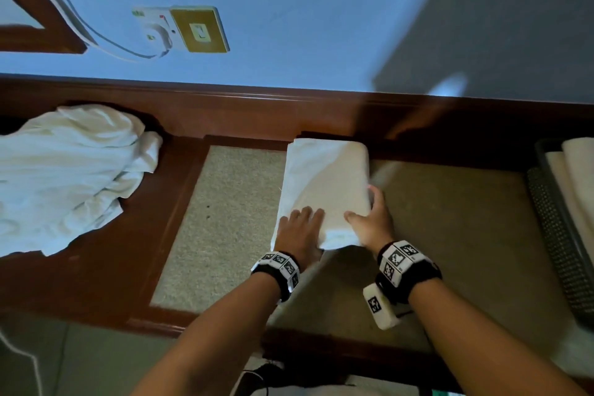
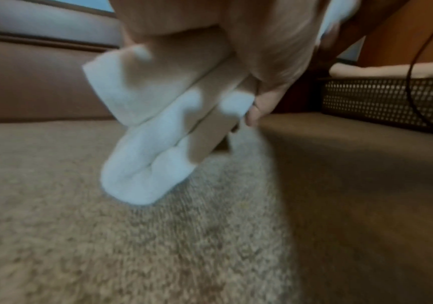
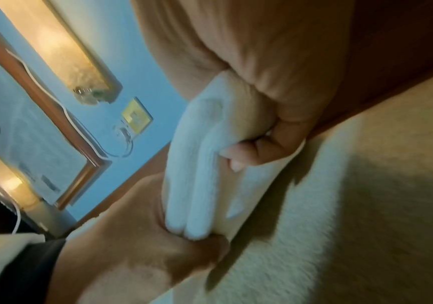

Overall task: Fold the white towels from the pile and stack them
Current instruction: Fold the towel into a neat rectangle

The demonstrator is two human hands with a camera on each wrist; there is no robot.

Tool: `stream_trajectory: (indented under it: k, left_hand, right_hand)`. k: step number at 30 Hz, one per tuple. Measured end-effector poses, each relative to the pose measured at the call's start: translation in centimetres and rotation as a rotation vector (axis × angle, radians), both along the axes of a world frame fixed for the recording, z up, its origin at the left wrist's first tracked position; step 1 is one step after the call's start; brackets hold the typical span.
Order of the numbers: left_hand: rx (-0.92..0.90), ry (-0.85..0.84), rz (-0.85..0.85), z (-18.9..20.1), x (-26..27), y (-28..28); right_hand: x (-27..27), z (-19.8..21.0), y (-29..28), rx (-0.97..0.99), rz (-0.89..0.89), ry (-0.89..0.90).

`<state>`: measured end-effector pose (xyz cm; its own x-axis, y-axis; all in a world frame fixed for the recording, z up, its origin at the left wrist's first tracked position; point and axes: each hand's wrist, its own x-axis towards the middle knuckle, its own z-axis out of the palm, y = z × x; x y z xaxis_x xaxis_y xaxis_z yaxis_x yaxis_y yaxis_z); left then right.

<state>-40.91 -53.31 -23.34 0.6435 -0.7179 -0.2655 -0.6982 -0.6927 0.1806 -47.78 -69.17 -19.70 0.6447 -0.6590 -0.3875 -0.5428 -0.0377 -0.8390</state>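
On the beige carpeted inset of the dark red wooden worktop (image 1: 106,267), you have one white terry towel folded into a thick oblong (image 1: 324,190) in both hands. Your left hand (image 1: 300,235) lies on its near left corner with the fingers spread on top, and the left wrist view shows the thumb tucked beneath, so that grip is clasping the layers. Your right hand (image 1: 373,222) has its thumb on top and its fingers curled round the right edge; the right wrist view shows them pressed into the folds, again grasping the towel. The near end of the bundle looks raised off the carpet, though blur makes that hard to confirm.

By my reading this towel is folded and awaits stacking. To your right, the dark perforated basket (image 1: 553,235) already holds two pale rolled or folded towels (image 1: 575,170), so part of the job is done. To your left, the loose heap of crumpled white towels (image 1: 70,170) lies on the wood, well apart from your hands, and is what remains; how many it holds I cannot tell.

The towel is soft looped cotton, thick, with rounded fold edges that bulge rather than crease. The carpet is coarse and short-piled. The wood is glossy and hard, the basket stiff and meshed.
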Motion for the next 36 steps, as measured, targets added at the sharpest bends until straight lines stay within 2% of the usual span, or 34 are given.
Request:
stream_trajectory:
  k: [5, 9, 11, 13, 14, 19, 22, 25, 27, 29, 32, 34, 36]
  left_hand:
    - [-0.168, -0.052, 0.031, 4.3, 1.1, 2.2]
    - [-0.264, -0.044, -0.026, 10.2, 2.9, 3.1]
    - [-0.301, -0.021, -0.076, 14.0, 3.6, 3.2]
    - [-0.279, -0.037, -0.158, 17.5, 4.0, 3.5]
    - [-0.252, -0.042, -0.208, 19.0, 4.1, 3.7]
    - [-0.138, -0.018, -0.328, 24.6, 5.2, 4.7]
    - [-0.064, 0.113, -0.339, 26.2, 6.6, 4.7]
    - [-0.023, 0.304, -0.342, 25.3, 8.9, 3.0]
    - [0.016, 0.341, -0.305, 23.0, 10.4, 1.1]
    - [0.05, 0.254, -0.227, 19.4, 11.6, -0.6]
    - [0.063, 0.126, -0.063, 12.2, 12.7, -1.6]
    - [0.121, 0.12, 0.018, 7.3, 12.5, -1.2]
    - [0.176, 0.141, 0.061, 3.1, 12.2, -0.1]
  right_hand:
    - [-1.5, 4.4, 2.2, 0.037, -0.061, -0.233]
    - [-4.1, 7.5, 3.8, 0.009, 0.066, -0.461]
    - [-4.8, 8.0, 4.4, -0.184, 0.165, -0.452]
    - [-4.9, 8.8, 4.8, -0.487, 0.092, -0.348]
    - [-4.9, 9.4, 4.8, -0.561, 0.043, -0.332]
    - [-4.5, 12.2, 5.0, -0.334, 0.035, -0.619]
    - [-4.5, 13.4, 5.2, -0.208, 0.034, -0.697]
    - [-3.6, 13.1, 4.0, -0.075, 0.075, -0.61]
    - [-2.3, 11.5, 2.7, -0.064, 0.078, -0.504]
    - [-0.3, 8.7, 0.9, -0.104, 0.089, -0.319]
    - [1.7, 2.6, -2.4, -0.201, 0.225, 0.12]
    - [1.6, -1.4, -3.8, -0.227, 0.344, 0.364]
    - [0.8, -4.0, -3.8, -0.306, 0.43, 0.477]
